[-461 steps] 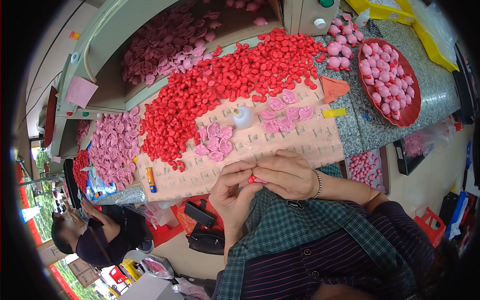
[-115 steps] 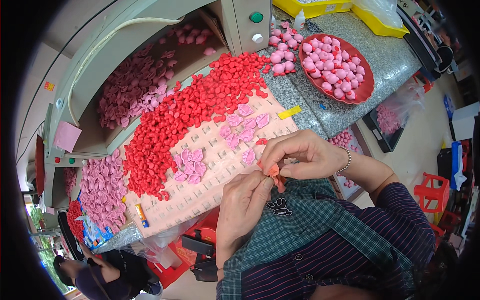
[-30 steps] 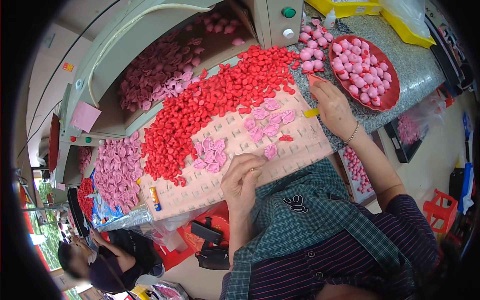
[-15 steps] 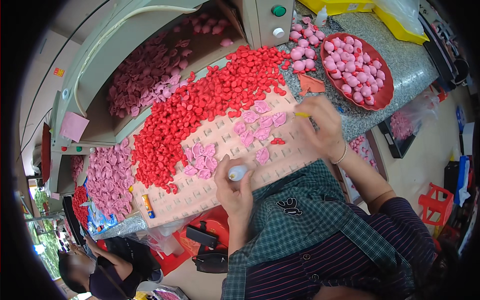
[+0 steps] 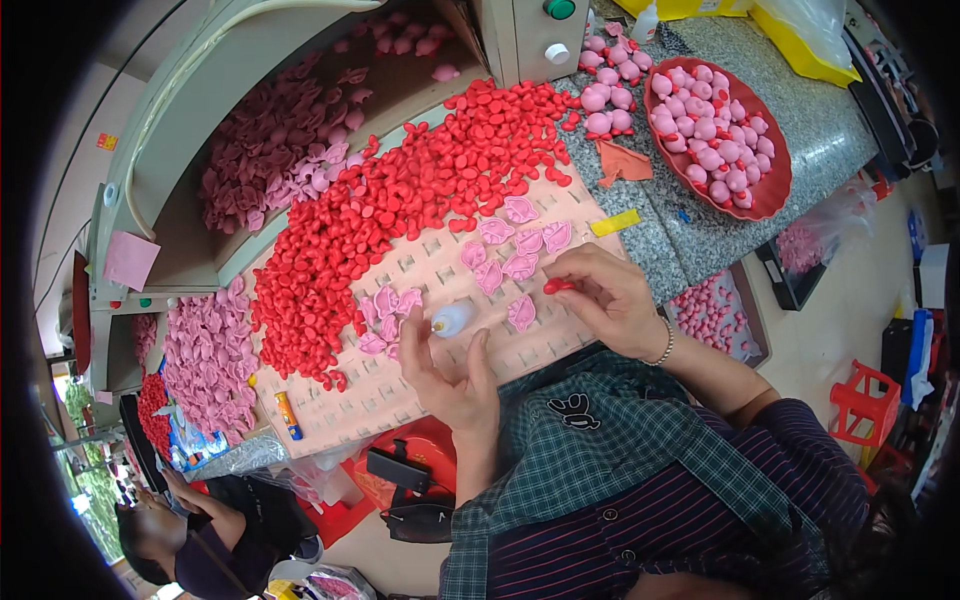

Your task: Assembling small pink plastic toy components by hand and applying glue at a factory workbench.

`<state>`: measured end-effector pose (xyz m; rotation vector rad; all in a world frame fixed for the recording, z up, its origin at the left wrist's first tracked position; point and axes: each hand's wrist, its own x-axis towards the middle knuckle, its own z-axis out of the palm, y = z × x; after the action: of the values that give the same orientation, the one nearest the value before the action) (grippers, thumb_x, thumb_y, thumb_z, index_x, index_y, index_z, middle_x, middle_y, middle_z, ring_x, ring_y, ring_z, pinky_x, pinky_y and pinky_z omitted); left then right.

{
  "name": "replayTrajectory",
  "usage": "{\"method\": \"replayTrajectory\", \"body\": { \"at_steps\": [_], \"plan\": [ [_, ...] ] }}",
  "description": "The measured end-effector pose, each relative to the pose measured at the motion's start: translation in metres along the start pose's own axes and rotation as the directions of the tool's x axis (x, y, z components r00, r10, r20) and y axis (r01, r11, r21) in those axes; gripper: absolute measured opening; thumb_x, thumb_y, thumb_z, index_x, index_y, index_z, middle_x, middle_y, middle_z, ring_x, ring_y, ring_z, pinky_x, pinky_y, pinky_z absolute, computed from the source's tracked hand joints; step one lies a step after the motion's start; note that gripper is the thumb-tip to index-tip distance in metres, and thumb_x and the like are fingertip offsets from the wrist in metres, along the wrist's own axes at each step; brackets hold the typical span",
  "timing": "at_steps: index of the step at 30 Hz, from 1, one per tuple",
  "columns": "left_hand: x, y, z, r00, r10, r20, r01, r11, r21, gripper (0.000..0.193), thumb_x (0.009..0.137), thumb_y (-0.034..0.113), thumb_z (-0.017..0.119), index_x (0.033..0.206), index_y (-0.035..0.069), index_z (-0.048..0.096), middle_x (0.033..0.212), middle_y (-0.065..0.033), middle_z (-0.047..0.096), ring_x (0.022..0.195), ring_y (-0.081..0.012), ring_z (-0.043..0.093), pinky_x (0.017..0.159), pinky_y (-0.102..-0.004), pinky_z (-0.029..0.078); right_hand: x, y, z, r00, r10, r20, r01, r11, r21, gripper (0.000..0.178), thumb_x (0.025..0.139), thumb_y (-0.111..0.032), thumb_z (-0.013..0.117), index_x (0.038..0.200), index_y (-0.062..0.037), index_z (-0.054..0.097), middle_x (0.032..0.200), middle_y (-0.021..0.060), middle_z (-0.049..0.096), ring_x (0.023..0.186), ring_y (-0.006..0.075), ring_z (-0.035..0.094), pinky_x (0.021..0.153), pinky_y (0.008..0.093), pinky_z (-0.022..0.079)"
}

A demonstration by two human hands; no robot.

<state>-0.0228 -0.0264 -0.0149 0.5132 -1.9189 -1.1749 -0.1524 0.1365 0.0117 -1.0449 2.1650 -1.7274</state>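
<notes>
A small red piece [image 5: 558, 286] is pinched between the thumb and forefinger of the right hand [image 5: 612, 303], to the right of the white bottle [image 5: 453, 318] and above the mat [image 5: 350, 412]; the fingers cover part of it, so its full shape is hard to make out. The left hand [image 5: 450, 385] is spread, thumb and fingers apart on the near side of the bottle; whether they touch it I cannot tell. That hand hides some of the pink cups [image 5: 386, 302] just left of the bottle, while more pink cups [image 5: 521, 266] lie beyond it to the right. Past the bottle stretches a heap of red pieces [image 5: 420, 195], and behind that a cabinet [image 5: 160, 110] whose dim opening blurs the pink parts inside. Far right of the bottle, on the worktop [image 5: 830, 130], a red bowl [image 5: 770, 195] holds round pink figures, with an orange cloth [image 5: 622, 163] between. Yellow trays [image 5: 805, 52] beyond are cut off by the upper edge, and a co-worker [image 5: 215, 545], well left of the bottle, is partly lost in the dark rim
</notes>
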Motion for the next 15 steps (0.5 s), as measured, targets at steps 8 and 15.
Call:
{"method": "replayTrajectory", "body": {
  "at_steps": [8,15],
  "plan": [
    [-0.034,0.009,-0.018,0.978,0.21,0.01,-0.209,0.976,-0.056,0.035,0.099,0.024,0.055,0.117,-0.005,0.055,0.095,-0.0128,0.064,0.085,-0.0259,0.061,0.08,-0.0332,0.048,-0.015,-0.024,0.009,0.978,0.055,0.199,-0.127,0.922,0.367,0.025,0.083,0.006,0.071,0.108,0.0024,0.065,0.102,0.012,0.066,0.091,0.0173,0.064,0.081,0.0279,0.051],
    [-0.033,0.038,-0.018,0.547,-0.45,0.706,0.837,0.278,-0.471,0.037,0.102,0.027,0.055,0.125,-0.003,0.05,0.104,-0.0136,0.064,0.089,-0.0193,0.063,0.077,-0.0286,0.05,-0.015,-0.02,0.025,0.932,-0.339,0.131,0.327,0.939,0.106,0.023,0.075,0.002,0.077,0.097,-0.0019,0.071,0.097,0.009,0.072,0.097,0.0295,0.065,0.083,0.0394,0.05]
  ]
}}
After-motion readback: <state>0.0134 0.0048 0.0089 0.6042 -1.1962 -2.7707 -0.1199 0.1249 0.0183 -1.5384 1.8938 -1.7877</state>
